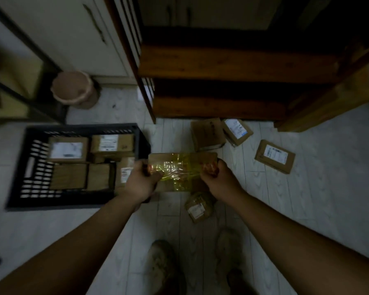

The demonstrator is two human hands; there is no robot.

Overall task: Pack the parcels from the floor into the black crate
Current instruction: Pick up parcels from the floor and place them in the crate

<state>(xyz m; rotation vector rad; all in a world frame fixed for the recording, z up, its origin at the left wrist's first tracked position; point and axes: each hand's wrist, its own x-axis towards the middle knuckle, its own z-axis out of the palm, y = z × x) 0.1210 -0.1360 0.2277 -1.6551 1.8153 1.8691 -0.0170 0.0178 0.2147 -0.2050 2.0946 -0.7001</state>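
I hold a brown parcel wrapped in yellow tape [182, 169] in the air, just right of the black crate [28, 167]. My left hand [142, 180] grips its left end and my right hand [218, 179] grips its right end. The crate sits on the floor at the left and holds several brown parcels, two with white labels. On the floor lie more parcels: a plain one [208, 134], a labelled one [238, 130] leaning on it, a labelled one further right [275, 156], and a small one [198, 206] below my hands.
A dark wooden shelf unit [232, 67] stands behind the floor parcels. A pink bin [73, 89] stands by a white cabinet at the back left. My two shoes [164, 265] are on the pale tiled floor at the bottom.
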